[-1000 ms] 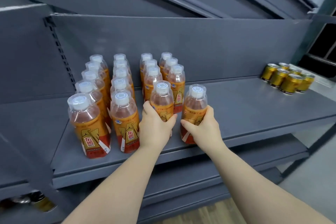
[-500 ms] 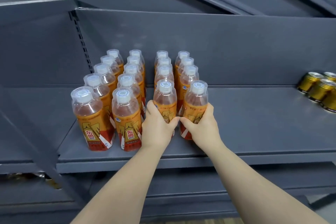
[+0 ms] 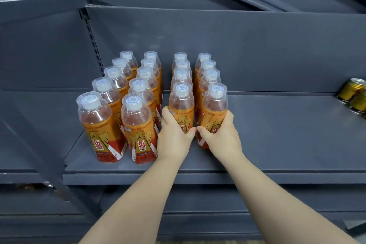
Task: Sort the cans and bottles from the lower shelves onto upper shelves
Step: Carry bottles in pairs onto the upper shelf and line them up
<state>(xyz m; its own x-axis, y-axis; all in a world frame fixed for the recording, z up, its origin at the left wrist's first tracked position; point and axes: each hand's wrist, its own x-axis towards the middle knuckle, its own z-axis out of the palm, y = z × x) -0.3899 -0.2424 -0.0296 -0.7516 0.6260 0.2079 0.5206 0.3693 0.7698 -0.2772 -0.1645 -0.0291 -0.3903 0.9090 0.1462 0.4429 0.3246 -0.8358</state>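
Note:
Several orange drink bottles with clear caps stand in four rows on a grey shelf (image 3: 277, 144). My left hand (image 3: 174, 136) grips the front bottle of the third row (image 3: 181, 103). My right hand (image 3: 221, 136) grips the front bottle of the fourth row (image 3: 214, 105). Both held bottles stand upright on the shelf, close together, set back from the front bottles of the two left rows (image 3: 136, 125). At the right edge of the same shelf sit gold cans (image 3: 352, 93), partly cut off.
The shelf's back panel (image 3: 257, 49) rises behind the bottles. A slanted grey upright (image 3: 39, 154) crosses at the left. Lower shelves (image 3: 217, 214) lie below, with something dim under the left side (image 3: 29, 186). Bare shelf surface lies between the bottles and the cans.
The two held bottles have slid back and together, against the rows behind them. The view has shifted left, so most cans have left the frame.

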